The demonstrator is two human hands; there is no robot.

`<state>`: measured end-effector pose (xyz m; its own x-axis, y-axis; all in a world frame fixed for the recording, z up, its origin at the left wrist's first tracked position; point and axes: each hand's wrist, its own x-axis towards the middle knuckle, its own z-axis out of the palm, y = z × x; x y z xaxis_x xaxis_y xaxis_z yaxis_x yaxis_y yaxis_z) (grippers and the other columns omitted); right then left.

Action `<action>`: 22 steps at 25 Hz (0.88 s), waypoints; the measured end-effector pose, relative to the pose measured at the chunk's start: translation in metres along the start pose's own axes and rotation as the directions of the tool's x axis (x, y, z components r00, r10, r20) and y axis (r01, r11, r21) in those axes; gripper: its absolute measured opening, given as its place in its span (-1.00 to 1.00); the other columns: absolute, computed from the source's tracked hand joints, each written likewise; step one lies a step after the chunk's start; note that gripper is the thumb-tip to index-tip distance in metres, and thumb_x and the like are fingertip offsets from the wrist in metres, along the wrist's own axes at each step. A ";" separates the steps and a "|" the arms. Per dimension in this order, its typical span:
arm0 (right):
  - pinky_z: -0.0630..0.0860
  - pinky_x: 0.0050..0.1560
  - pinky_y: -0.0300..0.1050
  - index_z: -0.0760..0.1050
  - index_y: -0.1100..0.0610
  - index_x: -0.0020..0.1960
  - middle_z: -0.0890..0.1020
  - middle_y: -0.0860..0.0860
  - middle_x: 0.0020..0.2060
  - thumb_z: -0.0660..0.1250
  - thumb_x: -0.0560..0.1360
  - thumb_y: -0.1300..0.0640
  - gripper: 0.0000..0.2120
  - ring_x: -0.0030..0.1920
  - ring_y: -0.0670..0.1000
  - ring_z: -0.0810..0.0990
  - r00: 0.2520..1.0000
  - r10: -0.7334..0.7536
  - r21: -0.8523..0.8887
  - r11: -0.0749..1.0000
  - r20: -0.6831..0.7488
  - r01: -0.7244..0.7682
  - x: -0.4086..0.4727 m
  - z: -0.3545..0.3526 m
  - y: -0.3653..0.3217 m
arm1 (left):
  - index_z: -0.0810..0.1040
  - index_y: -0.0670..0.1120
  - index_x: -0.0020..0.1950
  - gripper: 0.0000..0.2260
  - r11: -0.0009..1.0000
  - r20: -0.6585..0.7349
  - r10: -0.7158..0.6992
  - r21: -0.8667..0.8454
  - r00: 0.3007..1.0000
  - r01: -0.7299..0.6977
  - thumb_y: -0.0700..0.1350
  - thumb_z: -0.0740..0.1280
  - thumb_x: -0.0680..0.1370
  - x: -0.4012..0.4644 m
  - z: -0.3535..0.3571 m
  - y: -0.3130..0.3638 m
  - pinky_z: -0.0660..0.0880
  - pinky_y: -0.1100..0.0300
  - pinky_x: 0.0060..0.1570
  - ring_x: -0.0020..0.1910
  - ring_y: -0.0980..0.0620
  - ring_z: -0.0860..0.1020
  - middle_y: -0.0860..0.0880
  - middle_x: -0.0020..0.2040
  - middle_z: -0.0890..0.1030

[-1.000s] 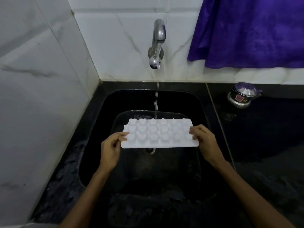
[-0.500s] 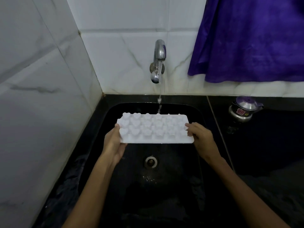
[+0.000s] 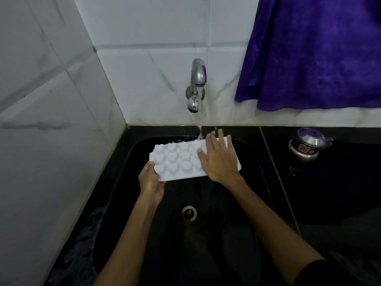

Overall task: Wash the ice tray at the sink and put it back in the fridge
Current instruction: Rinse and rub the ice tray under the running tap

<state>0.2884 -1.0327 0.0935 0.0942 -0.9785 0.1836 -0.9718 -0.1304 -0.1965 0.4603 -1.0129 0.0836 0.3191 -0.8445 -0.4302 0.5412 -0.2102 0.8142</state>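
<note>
Black stone forms the counter (image 3: 329, 203) and the deep sink (image 3: 243, 203), with a round metal drain (image 3: 189, 213) in the basin floor, toward six o'clock from the tray. White marbled tiles (image 3: 144, 79) cover the back and left walls, and a purple cloth (image 3: 313, 54) hangs at about two o'clock. A steel tap (image 3: 198, 79) on the back wall runs a thin stream of water. At three o'clock on the counter stands a small steel pot (image 3: 307, 145) with a purple lid. The ice tray (image 3: 177, 162) is white, with raised heart-shaped moulds in rows, held level over the back of the basin under the stream. The left hand (image 3: 151, 181) grips its near left corner, thumb on top and fingers curled beneath. The right hand (image 3: 218, 157) lies flat on the tray's right half, fingers straight and spread, fingertips reaching the far edge where the water lands.
</note>
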 end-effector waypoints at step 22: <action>-0.21 0.49 -0.06 -0.13 0.23 0.52 -0.07 0.17 0.53 -0.11 0.62 -0.06 -0.42 0.53 0.08 -0.14 0.990 -0.136 0.024 0.991 0.044 0.135 -0.013 -0.003 -0.005 | 0.50 -0.17 0.23 -0.75 0.998 0.104 -0.025 -0.050 0.994 0.031 -0.17 0.12 0.63 -0.004 0.011 -0.016 0.58 0.22 -0.39 -0.16 0.00 0.61 -0.10 0.00 0.63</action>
<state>0.2914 -1.0189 0.0954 0.2349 -0.9578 0.1659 -0.9446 -0.2651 -0.1935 0.4419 -1.0115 0.0764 0.2230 -0.8854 -0.4078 0.5890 -0.2109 0.7801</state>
